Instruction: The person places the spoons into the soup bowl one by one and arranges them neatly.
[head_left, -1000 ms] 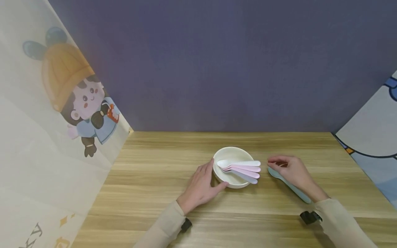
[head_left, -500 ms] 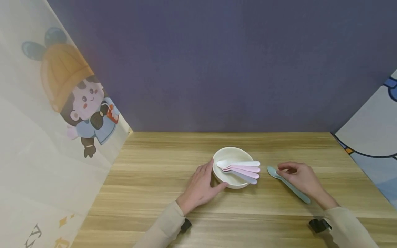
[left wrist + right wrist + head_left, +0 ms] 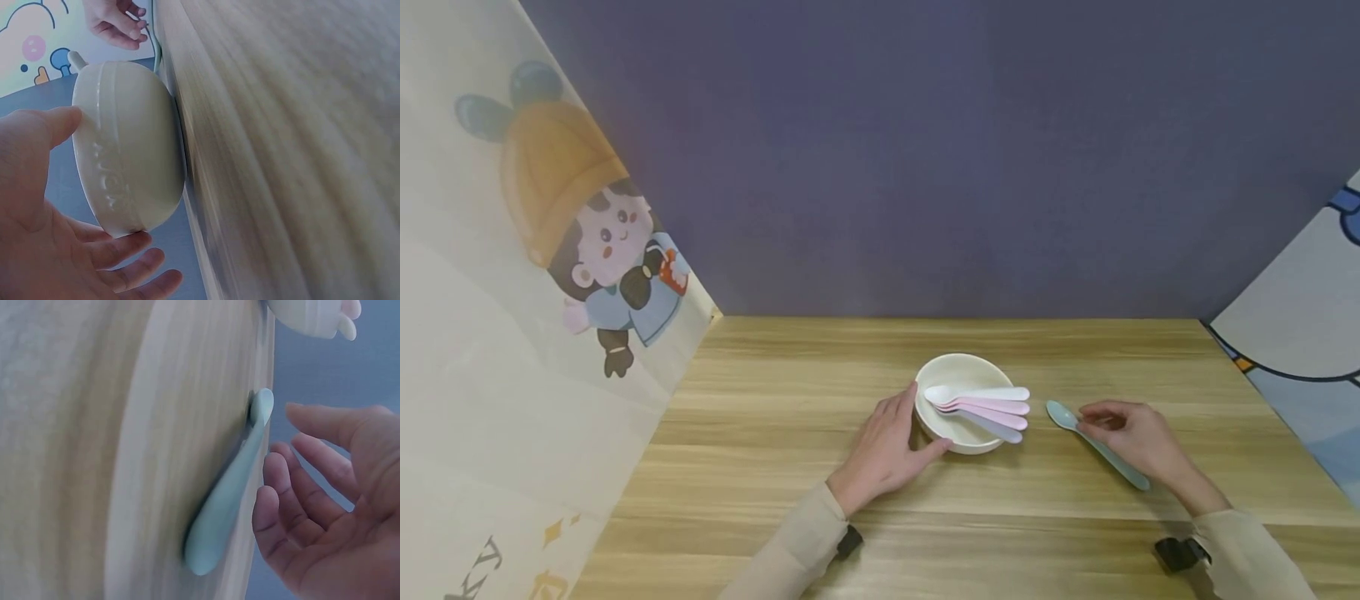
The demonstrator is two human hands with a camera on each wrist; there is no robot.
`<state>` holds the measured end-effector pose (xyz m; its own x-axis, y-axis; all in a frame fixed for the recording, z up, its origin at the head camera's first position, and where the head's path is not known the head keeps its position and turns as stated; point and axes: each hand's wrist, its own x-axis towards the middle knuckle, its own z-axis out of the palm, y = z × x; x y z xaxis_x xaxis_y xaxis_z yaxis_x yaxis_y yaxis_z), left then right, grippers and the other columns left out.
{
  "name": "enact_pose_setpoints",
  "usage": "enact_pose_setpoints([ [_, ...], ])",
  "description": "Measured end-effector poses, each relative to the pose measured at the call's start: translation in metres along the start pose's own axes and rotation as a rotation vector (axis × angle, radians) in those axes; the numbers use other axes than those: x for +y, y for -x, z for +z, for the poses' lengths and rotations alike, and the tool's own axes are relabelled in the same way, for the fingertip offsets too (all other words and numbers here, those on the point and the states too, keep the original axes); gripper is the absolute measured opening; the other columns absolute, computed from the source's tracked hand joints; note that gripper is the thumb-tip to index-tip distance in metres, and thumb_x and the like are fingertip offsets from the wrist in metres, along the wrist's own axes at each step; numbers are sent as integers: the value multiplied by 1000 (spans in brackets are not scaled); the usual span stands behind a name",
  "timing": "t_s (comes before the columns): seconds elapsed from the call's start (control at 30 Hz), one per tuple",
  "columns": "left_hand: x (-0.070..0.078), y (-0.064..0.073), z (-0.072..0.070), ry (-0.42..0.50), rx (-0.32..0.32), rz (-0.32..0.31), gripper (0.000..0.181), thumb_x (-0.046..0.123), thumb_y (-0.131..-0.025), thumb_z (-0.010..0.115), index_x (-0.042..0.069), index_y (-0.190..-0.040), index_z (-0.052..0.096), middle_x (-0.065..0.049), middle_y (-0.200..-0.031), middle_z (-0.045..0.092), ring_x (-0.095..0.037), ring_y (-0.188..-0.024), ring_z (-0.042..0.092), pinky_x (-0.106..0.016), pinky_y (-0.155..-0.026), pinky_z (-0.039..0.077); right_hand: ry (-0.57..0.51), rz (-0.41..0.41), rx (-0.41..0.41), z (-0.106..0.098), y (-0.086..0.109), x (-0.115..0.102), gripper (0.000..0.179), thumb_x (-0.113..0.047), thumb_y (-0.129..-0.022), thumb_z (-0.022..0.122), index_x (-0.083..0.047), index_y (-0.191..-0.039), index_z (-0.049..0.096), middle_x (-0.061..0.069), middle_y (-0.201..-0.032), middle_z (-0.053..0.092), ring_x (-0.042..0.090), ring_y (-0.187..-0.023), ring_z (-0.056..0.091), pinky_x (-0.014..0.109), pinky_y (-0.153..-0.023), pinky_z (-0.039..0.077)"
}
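A cream bowl [image 3: 973,442] stands on the wooden table, with white [image 3: 992,395], pink and pale lavender spoons lying in it, their handles out over the right rim. My left hand [image 3: 883,454] holds the bowl at its left side. In the left wrist view, the thumb [image 3: 62,125] touches the rim and the fingers [image 3: 115,253] lie against the far side. To the right, a mint green spoon [image 3: 225,500] lies on the table. My right hand [image 3: 1135,437] hovers just above it, thumb and fingers apart and loosely bent, with nothing between them.
The wooden table [image 3: 790,375] runs back to a dark blue-grey wall panel [image 3: 925,167]. At the left rises a pale wall with a cartoon figure [image 3: 617,225], and another printed panel [image 3: 1292,308] borders the right.
My right hand has moved back to the right, away from the bowl and along the green spoon, uncovering its head. The left hand and bowl have stayed put.
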<state>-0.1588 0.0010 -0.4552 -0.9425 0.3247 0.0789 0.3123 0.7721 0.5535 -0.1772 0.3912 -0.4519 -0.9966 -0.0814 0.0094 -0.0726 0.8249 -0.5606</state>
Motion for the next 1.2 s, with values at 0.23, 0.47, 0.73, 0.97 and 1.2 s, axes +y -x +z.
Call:
enact_pose_setpoints([
  [0.23,0,-1,1,4,-3,-1,102,68,-98,62,7,-170,23,-15,-169,41,-34,-153,44,-49,-126,42,15,0,-29,2,2,2,43,-33,-94,83,0,-121,77,9,-104,81,17,-90,72,21,-68,55],
  [0.47,0,-1,0,1,-2,6,102,68,-99,62,7,-170,23,-15,-169,41,-34,-153,44,-49,-126,41,16,16,-40,1,4,4,44,-35,-95,83,-1,-121,77,7,-103,80,18,-92,71,22,-70,53],
  [0.73,-2,0,0,15,9,21,100,66,-100,62,4,-169,24,-17,-168,42,-35,-153,44,-49,-127,40,5,20,-45,4,5,7,41,-31,-93,84,-1,-120,78,5,-101,80,14,-88,71,21,-68,54],
  [0.97,-2,0,1,21,13,28,101,65,-100,63,3,-169,24,-17,-169,42,-36,-153,45,-50,-127,40,-21,-15,-37,6,6,9,37,-24,-92,85,1,-117,78,8,-100,81,4,-82,68,19,-67,55],
  [1.2,-3,-1,0,20,18,31,101,64,-99,64,2,-169,24,-17,-169,42,-36,-152,45,-50,-126,41,-20,-16,-28,9,5,11,32,-21,-92,84,0,-116,79,5,-99,81,1,-81,66,19,-68,54],
])
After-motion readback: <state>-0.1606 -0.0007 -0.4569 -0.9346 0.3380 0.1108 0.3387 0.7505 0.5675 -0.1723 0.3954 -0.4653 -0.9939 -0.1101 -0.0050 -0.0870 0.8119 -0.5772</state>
